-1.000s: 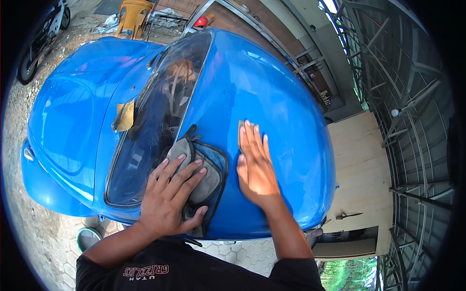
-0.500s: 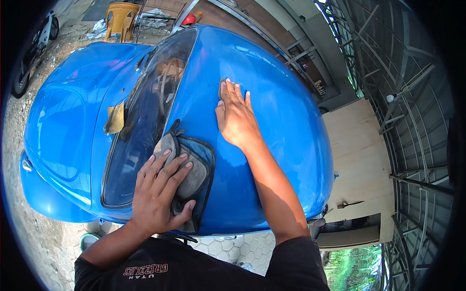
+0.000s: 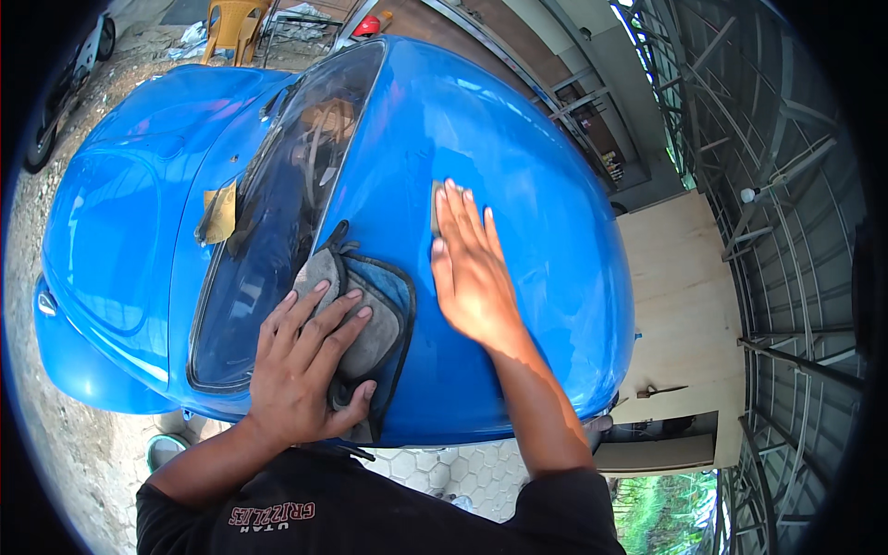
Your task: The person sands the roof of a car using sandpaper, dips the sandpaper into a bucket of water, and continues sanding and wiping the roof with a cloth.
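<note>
A glossy blue car with a rounded roof (image 3: 546, 240) lies in front of me. My right hand (image 3: 474, 282) is stretched flat on the middle of the roof, over a small grey-brown pad (image 3: 436, 205). Only the pad's left edge shows beside the fingers; the rest is hidden beneath them. Near the top of the windshield (image 3: 268, 250), a folded grey and blue cloth with dark edging (image 3: 375, 335) rests on the roof's near left part. On it lies my left hand (image 3: 301, 375), fingers spread, pressing from above without gripping.
A yellowish sheet (image 3: 220, 213) sits by the windshield's base. Past the car are a yellow plastic chair (image 3: 236, 28) and a red helmet (image 3: 368, 25). A motorcycle (image 3: 60, 111) stands far left. To the right are a pale wooden panel (image 3: 689, 305) and metal framework (image 3: 786, 185).
My right hand has slid with the pad toward me and slightly right across the roof. My left hand stays on the cloth. The view has shifted slightly.
</note>
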Demonstrator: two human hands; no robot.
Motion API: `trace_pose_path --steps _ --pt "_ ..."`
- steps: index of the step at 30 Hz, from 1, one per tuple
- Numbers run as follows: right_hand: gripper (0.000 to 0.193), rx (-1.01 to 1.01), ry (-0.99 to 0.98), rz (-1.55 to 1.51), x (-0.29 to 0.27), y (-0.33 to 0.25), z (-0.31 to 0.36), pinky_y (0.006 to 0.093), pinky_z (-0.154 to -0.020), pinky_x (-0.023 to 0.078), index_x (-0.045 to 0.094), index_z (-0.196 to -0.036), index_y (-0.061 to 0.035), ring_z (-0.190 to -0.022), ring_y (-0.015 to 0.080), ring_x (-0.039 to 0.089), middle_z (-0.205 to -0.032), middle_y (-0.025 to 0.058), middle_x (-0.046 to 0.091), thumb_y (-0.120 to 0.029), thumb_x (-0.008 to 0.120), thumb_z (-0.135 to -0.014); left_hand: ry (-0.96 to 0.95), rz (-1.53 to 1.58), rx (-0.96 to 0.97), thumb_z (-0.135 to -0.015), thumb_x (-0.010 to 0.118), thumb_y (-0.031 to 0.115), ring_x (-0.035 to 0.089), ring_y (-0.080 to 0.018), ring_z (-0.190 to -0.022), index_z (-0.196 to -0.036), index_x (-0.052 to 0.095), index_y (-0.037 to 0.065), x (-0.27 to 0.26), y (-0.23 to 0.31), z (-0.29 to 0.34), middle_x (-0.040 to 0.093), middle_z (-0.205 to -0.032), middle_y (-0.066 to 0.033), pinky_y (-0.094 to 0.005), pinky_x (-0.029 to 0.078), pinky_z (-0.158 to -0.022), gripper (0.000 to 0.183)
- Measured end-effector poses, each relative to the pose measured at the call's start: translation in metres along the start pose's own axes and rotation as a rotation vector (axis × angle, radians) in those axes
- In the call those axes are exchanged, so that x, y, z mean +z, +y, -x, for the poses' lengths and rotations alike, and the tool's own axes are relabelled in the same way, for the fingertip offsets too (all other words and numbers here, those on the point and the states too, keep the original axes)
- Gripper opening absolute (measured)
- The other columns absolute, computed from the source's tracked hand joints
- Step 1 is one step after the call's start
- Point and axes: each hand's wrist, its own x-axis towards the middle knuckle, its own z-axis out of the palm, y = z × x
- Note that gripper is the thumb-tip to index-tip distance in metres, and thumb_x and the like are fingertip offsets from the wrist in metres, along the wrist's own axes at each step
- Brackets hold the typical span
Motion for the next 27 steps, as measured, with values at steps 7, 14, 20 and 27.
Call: trace_pose_path --steps 7,14,20,27 --pt "0.071 0.126 -0.016 0.046 0.016 0.041 -0.068 0.0602 -0.153 0.02 0.037 -0.188 0.0067 -0.184 0.0494 0.029 -0.198 0.0294 0.033 -0.024 0.045 -0.124 0.011 -0.009 0.015 -0.095 0.085 0.04 0.052 -0.0451 -0.17 -0.168 0.07 0.011 0.006 0.0 -0.002 0.065 -0.176 -0.0146 -0.0668 0.036 -0.141 0.08" --pt "0.079 -0.113 -0.023 -0.049 -0.014 -0.047 0.077 0.062 -0.15 0.027 0.037 -0.186 0.0102 -0.182 0.0563 0.031 -0.194 0.0349 0.038 -0.013 0.06 -0.115 0.006 -0.017 0.0 -0.095 0.084 0.04 0.053 -0.0447 -0.17 -0.166 0.071 0.011 0.001 -0.001 0.001 0.067 -0.174 -0.0148 -0.0667 0.037 -0.141 0.078" --pt "0.08 -0.101 0.016 -0.033 -0.011 -0.037 0.055 0.0621 -0.149 0.028 0.036 -0.187 0.0077 -0.183 0.0528 0.032 -0.195 0.0322 0.037 -0.015 0.062 -0.115 0.01 -0.034 0.015 -0.095 0.08 0.037 0.054 -0.0493 -0.168 -0.165 0.071 0.006 -0.002 -0.004 0.0 0.067 -0.172 -0.0199 -0.0685 0.037 -0.138 0.077" --pt "0.075 0.145 0.042 0.001 0.031 0.033 -0.083 0.0565 -0.153 0.02 0.038 -0.187 0.0082 -0.185 0.0473 0.029 -0.197 0.0294 0.035 -0.033 0.045 -0.125 -0.203 -0.039 -0.032 -0.095 0.081 0.029 0.043 -0.0537 -0.175 -0.183 0.052 0.003 -0.017 0.017 -0.024 0.056 -0.183 -0.0256 -0.0682 0.027 -0.145 0.096"
